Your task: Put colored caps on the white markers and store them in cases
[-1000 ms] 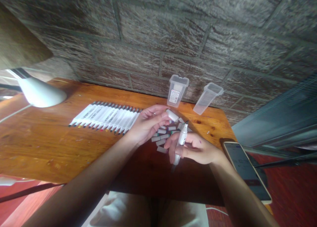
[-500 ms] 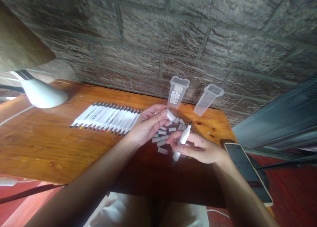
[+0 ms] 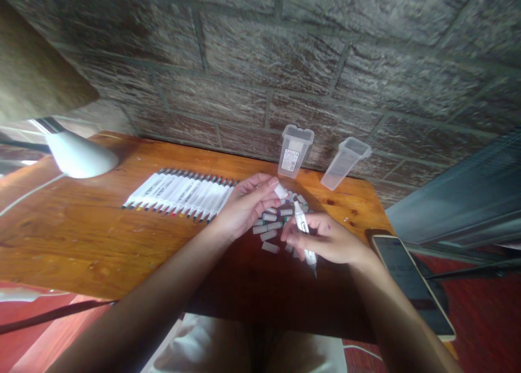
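My left hand (image 3: 248, 204) pinches a white marker cap (image 3: 280, 190) between thumb and fingers, above the table. To its right, my right hand (image 3: 321, 236) grips an uncapped white marker (image 3: 303, 227), its upper tip pointing toward the held cap but apart from it. The marker's dark lower tip points down toward me. Under and between both hands lies a scatter of loose white caps (image 3: 269, 235) with coloured ends, partly hidden by the fingers. Left of my left hand, a row of uncapped white markers (image 3: 179, 195) lies side by side on the table.
Two clear plastic cases (image 3: 293, 155) stand by the brick wall (image 3: 240, 107) at the back. A phone (image 3: 415, 286) lies at the table's right edge. A lamp (image 3: 81, 155) stands at the left of the wooden table (image 3: 81, 242).
The marker in my right hand has turned, its upper tip swinging left toward the cap and its lower end right. My left hand still holds the cap in nearly the same place.
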The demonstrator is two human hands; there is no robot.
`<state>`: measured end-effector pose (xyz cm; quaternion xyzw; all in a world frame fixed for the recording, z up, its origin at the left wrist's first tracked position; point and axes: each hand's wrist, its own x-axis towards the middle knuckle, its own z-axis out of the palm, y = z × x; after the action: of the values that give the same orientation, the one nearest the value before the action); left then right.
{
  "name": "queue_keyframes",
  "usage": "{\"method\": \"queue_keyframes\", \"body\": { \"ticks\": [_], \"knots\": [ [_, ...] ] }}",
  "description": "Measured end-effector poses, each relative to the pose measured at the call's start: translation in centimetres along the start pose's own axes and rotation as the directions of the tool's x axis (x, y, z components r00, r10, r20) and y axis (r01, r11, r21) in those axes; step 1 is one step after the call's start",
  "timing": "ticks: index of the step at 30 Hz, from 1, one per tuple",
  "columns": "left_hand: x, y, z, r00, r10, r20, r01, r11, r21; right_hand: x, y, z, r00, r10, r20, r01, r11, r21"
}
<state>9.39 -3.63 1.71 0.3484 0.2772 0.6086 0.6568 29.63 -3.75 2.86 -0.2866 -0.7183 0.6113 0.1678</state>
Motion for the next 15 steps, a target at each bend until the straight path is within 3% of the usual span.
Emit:
{"method": "queue_keyframes", "body": {
  "ticks": [15],
  "knots": [
    [0.07, -0.18, -0.18, 1.000, -0.003, 0.000, 0.003, 0.999, 0.032, 0.17, 0.07, 0.30, 1.000, -0.009, 0.021, 0.008, 1.000, 0.012]
  ]
}}
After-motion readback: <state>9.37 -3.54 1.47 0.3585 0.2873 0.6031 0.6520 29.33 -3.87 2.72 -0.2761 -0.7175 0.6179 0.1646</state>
